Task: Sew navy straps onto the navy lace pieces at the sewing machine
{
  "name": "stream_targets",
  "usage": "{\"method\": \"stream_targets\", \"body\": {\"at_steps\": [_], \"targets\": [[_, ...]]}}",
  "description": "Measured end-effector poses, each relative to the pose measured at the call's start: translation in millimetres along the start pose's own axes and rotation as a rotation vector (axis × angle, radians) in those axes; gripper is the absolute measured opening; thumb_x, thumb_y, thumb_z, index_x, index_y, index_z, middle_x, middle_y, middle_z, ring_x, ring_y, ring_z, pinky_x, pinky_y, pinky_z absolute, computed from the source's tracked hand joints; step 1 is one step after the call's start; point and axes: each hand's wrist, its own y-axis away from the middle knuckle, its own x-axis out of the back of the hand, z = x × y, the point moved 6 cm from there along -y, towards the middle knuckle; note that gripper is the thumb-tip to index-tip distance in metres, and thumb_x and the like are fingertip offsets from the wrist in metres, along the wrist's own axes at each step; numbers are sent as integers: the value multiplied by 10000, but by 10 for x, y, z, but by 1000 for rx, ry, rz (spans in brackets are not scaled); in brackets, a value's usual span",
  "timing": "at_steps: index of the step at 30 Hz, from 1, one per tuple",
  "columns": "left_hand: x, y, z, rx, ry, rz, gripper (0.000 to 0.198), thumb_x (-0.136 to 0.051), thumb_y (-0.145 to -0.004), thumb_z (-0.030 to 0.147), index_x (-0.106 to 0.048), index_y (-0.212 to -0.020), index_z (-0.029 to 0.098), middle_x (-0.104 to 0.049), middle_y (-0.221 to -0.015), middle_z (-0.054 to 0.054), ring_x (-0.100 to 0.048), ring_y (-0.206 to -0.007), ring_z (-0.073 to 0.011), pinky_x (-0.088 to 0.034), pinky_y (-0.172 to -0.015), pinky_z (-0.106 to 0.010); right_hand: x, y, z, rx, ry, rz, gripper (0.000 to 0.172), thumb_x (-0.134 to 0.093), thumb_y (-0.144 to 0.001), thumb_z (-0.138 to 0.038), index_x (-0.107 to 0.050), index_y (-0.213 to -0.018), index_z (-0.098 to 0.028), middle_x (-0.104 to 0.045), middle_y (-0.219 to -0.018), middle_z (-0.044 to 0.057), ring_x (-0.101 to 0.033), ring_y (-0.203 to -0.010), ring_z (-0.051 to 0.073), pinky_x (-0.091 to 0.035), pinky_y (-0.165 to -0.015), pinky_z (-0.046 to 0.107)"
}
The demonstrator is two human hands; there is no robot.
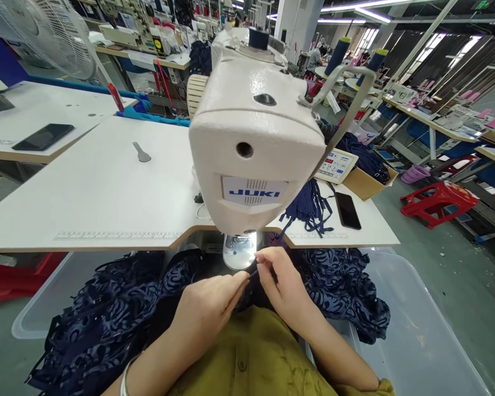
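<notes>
Just in front of the lit needle plate (240, 254) of a white sewing machine (256, 126), both my hands pinch a thin dark strap. My left hand (208, 302) has its thumb and forefinger pressed together on one part of the dark strap (253, 273). A short way to the right, my right hand (282, 280) holds another part between its fingertips. Patterned navy fabric (119, 308) is heaped at the left, and more patterned fabric (340, 291) lies at the right. The machine head hides the needle.
Navy straps (307, 206) lie on the white table (107, 187), beside a phone (347, 210). A grey metal piece (141, 153) rests on the left side. Clear plastic bins (421, 319) stand below the edge. A box (365, 184) of fabric sits behind.
</notes>
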Motion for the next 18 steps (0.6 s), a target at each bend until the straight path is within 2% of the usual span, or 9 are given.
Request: {"method": "stream_targets", "body": {"at_steps": [2, 4, 7, 9, 11, 13, 14, 16, 18], "targets": [[15, -19, -25, 44, 32, -58, 212, -430, -952, 272, -615, -1026, 198, -715, -826, -21, -667, -666, -137, -489, -610, -230, -39, 39, -45, 66, 87, -136, 199, -471, -952, -217, -519, -1144, -205, -551, -1051, 57, -548, -940, 147, -466, -827, 250], [-3, -39, -34, 86, 65, -147, 243, -405, -957, 278, -634, -994, 207, -717, -825, -23, -667, -672, -137, -496, -623, -228, -101, 98, -84, 136, 251, -237, 151, -467, -956, -217, -577, -1059, -200, -570, -982, 52, -532, -876, 160, -460, -757, 263], [-88, -49, -61, 135, 77, -272, 245, -415, -947, 267, -654, -924, 219, -707, -789, -17, -658, -671, -139, -501, -627, -232, -182, 171, -78, 203, 446, -274, 201, -420, -967, -178, -622, -963, -170, -589, -857, 58, -493, -762, 176, -417, -654, 293], [-131, -48, -108, 149, 40, -278, 248, -421, -939, 243, -660, -883, 211, -703, -799, -28, -656, -709, -157, -516, -675, -266, -214, 186, 21, 161, 406, -270, 202, -437, -961, -181, -638, -944, -164, -596, -834, 60, -492, -750, 177, -408, -647, 296], [-148, -39, -166, 142, -18, -236, 243, -425, -932, 227, -665, -910, 196, -707, -906, -60, -657, -853, -203, -509, -844, -368, -210, 174, 218, 17, 201, -223, 182, -485, -947, -212, -660, -909, -179, -595, -826, 45, -516, -767, 164, -418, -676, 280], [-156, -14, -232, 163, -45, -188, 249, -430, -931, 251, -664, -973, 177, -694, -1027, -94, -628, -995, -253, -428, -986, -479, -217, 172, 483, -204, -94, -150, 170, -550, -914, -264, -685, -839, -194, -583, -795, 20, -537, -754, 145, -421, -686, 262], [-175, 7, -263, 191, -17, -188, 261, -432, -933, 276, -660, -1007, 173, -687, -1067, -100, -616, -1033, -265, -405, -1013, -496, -242, 186, 609, -321, -246, -110, 173, -584, -889, -299, -694, -802, -196, -571, -764, 6, -537, -727, 135, -415, -673, 255], [-261, 55, -302, 271, 152, -245, 298, -438, -936, 336, -634, -1104, 188, -676, -1127, -87, -613, -1065, -254, -435, -1003, -447, -342, 234, 789, -524, -532, -39, 201, -645, -825, -367, -702, -746, -192, -546, -705, -12, -516, -667, 122, -397, -642, 251], [-385, 98, -290, 350, 417, -330, 341, -459, -927, 378, -589, -1200, 220, -661, -1183, -60, -606, -1100, -227, -472, -971, -366, -483, 288, 841, -657, -799, 19, 236, -696, -757, -416, -700, -722, -183, -533, -673, -18, -489, -630, 114, -388, -623, 250]]}}
